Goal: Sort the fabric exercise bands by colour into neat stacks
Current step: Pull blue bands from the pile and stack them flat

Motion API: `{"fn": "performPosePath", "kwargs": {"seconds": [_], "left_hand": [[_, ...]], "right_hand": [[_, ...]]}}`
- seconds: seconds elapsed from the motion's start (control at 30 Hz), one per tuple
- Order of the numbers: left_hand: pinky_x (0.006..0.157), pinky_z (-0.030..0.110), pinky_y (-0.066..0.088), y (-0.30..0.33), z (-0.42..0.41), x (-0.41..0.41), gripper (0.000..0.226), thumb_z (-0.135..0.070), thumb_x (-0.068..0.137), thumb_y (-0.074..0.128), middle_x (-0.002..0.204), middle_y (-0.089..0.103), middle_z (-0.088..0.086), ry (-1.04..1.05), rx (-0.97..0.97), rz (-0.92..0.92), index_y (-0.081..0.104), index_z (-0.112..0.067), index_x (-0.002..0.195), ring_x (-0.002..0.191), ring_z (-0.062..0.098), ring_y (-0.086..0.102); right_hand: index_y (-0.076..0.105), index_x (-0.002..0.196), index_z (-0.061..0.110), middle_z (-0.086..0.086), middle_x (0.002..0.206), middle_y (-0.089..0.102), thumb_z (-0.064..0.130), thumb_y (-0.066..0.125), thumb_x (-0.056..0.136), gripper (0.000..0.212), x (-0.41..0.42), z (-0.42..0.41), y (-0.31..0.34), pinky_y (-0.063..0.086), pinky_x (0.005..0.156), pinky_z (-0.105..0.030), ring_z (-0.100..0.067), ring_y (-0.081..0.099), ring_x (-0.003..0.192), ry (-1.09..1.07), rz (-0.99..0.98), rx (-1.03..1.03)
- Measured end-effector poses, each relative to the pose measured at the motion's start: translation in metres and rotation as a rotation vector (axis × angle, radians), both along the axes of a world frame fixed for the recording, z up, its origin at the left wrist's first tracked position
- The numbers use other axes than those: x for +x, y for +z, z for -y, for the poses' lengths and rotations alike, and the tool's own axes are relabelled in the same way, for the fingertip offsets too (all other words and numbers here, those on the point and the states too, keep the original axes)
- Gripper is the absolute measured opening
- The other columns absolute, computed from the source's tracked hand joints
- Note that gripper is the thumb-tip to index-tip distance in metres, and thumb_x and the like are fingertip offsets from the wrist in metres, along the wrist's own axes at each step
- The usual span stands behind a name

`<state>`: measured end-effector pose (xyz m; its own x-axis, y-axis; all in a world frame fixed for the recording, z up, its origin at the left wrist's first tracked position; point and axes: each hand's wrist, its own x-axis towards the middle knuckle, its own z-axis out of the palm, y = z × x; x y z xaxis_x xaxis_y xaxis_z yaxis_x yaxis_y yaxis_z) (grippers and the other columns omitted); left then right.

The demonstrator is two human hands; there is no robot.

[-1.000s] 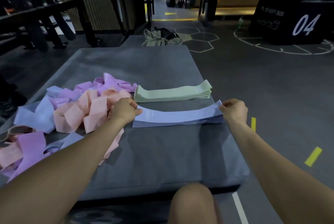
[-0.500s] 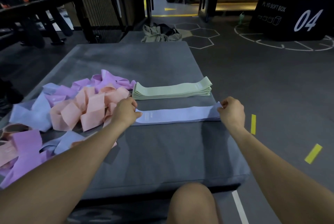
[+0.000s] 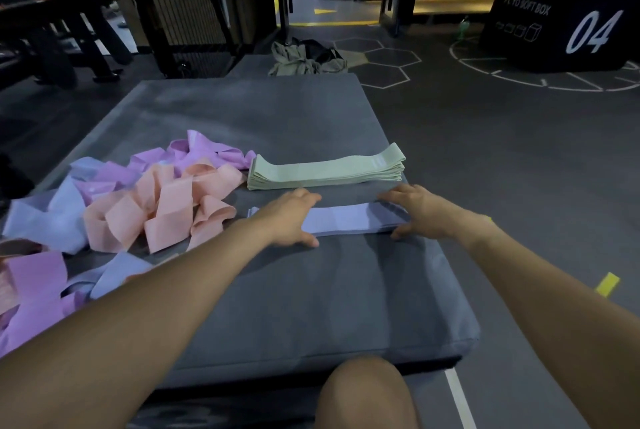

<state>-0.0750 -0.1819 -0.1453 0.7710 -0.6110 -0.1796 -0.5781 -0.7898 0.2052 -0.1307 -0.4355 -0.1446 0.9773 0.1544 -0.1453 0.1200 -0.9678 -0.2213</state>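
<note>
**A:** ok so where's everything sitting on the big grey padded mat (image 3: 277, 290)?

**B:** Using the neat stack of flat pale green fabric bands (image 3: 327, 172) as the reference: just on the near side of it, lying parallel and not touching, is a low stack of flat light blue fabric bands (image 3: 349, 219). Both hands are on that one.

**A:** gripping it?

**B:** nah. The left hand (image 3: 289, 217) lies flat over the blue stack's left part, fingers stretched out across the top and the thumb down on the mat at the near edge. The right hand (image 3: 420, 212) does the same at the right end: fingers extended and relaxed over the top, thumb against the near side. So both are unclenched and pressing, not pinching anything.

**A:** and the unsorted stuff?

**B:** Left of the green stack, right up against its left end, there's a loose heap of tangled lilac, peach and light blue bands (image 3: 145, 200) that spreads towards the mat's near-left edge. Beyond the green stack, off the mat's far end, a crumpled olive cloth bundle (image 3: 304, 59) sits on the floor. Far right of it, a black soft box marked 04 (image 3: 561, 26).
</note>
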Motion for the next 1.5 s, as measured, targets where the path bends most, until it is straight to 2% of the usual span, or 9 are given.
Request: {"fn": "performPosePath", "kwargs": {"seconds": [0.23, 0.43, 0.6, 0.8, 1.0, 1.13, 1.3, 1.43, 1.5], "left_hand": [[0.103, 0.040, 0.037, -0.007, 0.005, 0.012, 0.059, -0.038, 0.084, 0.065, 0.128, 0.040, 0.004, -0.026, 0.047, -0.049, 0.040, -0.020, 0.135, 0.122, 0.023, 0.041], [0.104, 0.038, 0.036, -0.007, 0.006, 0.009, 0.060, -0.035, 0.084, 0.065, 0.130, 0.038, 0.003, 0.000, 0.011, -0.057, 0.038, -0.021, 0.136, 0.123, 0.021, 0.039], [0.103, 0.035, 0.036, -0.006, 0.006, 0.007, 0.066, -0.033, 0.082, 0.067, 0.132, 0.037, 0.003, 0.016, -0.018, -0.063, 0.034, -0.022, 0.138, 0.124, 0.021, 0.039], [0.103, 0.038, 0.038, -0.008, 0.007, 0.010, 0.060, -0.032, 0.083, 0.065, 0.130, 0.038, 0.002, 0.018, -0.001, -0.068, 0.039, -0.021, 0.136, 0.123, 0.021, 0.041], [0.104, 0.035, 0.036, -0.010, 0.002, 0.008, 0.064, -0.031, 0.082, 0.067, 0.134, 0.037, 0.001, 0.034, -0.061, -0.050, 0.036, -0.022, 0.138, 0.126, 0.020, 0.039], [0.103, 0.034, 0.037, -0.005, -0.014, -0.002, 0.060, -0.029, 0.083, 0.064, 0.135, 0.039, 0.000, 0.062, -0.162, -0.002, 0.039, -0.022, 0.137, 0.127, 0.018, 0.040], [0.096, 0.035, 0.042, 0.006, -0.061, -0.019, 0.051, -0.026, 0.083, 0.064, 0.129, 0.045, 0.000, 0.145, -0.226, 0.080, 0.046, -0.024, 0.131, 0.120, 0.020, 0.047], [0.099, 0.035, 0.040, 0.012, -0.111, -0.037, 0.046, -0.022, 0.082, 0.065, 0.125, 0.050, 0.004, 0.200, -0.306, 0.126, 0.052, -0.020, 0.127, 0.117, 0.021, 0.049], [0.101, 0.034, 0.039, 0.013, -0.138, -0.046, 0.048, -0.018, 0.082, 0.065, 0.127, 0.050, 0.005, 0.220, -0.324, 0.137, 0.052, -0.018, 0.128, 0.119, 0.022, 0.048]], "right_hand": [[0.047, 0.133, 0.016, -0.007, 0.122, 0.047, 0.025, 0.077, 0.074, 0.067, 0.003, 0.010, -0.003, 0.040, 0.096, -0.032, -0.025, 0.047, 0.113, -0.011, -0.005, 0.044], [0.043, 0.137, 0.019, -0.004, 0.131, 0.043, 0.028, 0.073, 0.078, 0.067, 0.000, 0.008, -0.002, 0.041, 0.099, -0.037, -0.024, 0.044, 0.120, 0.005, -0.001, 0.009], [0.036, 0.142, 0.021, -0.001, 0.139, 0.039, 0.029, 0.068, 0.081, 0.070, -0.001, 0.005, 0.004, 0.036, 0.103, -0.031, -0.021, 0.038, 0.127, 0.046, -0.007, -0.065], [0.042, 0.136, 0.016, -0.007, 0.128, 0.046, 0.021, 0.064, 0.080, 0.060, 0.006, -0.003, 0.006, 0.041, 0.099, -0.036, -0.025, 0.047, 0.117, 0.062, -0.070, -0.108], [0.044, 0.135, 0.018, -0.005, 0.130, 0.042, 0.019, 0.061, 0.082, 0.056, 0.002, -0.014, 0.007, 0.041, 0.101, -0.044, -0.024, 0.042, 0.122, 0.049, -0.043, -0.084], [0.049, 0.130, 0.015, -0.007, 0.129, 0.045, 0.021, 0.060, 0.085, 0.047, 0.002, -0.051, 0.009, 0.038, 0.093, -0.028, -0.023, 0.042, 0.122, 0.080, 0.051, 0.002], [0.050, 0.127, 0.013, -0.007, 0.125, 0.051, 0.021, 0.058, 0.087, 0.042, 0.005, -0.116, 0.008, 0.032, 0.092, -0.021, -0.023, 0.045, 0.121, 0.139, 0.048, 0.131], [0.048, 0.132, 0.013, -0.008, 0.129, 0.049, 0.016, 0.060, 0.087, 0.047, -0.003, -0.171, 0.015, 0.033, 0.093, -0.022, -0.024, 0.047, 0.120, 0.144, 0.063, 0.246], [0.053, 0.126, 0.010, -0.011, 0.123, 0.054, 0.011, 0.061, 0.084, 0.043, -0.007, -0.198, 0.017, 0.034, 0.088, -0.021, -0.025, 0.050, 0.114, 0.172, 0.094, 0.272]]}}
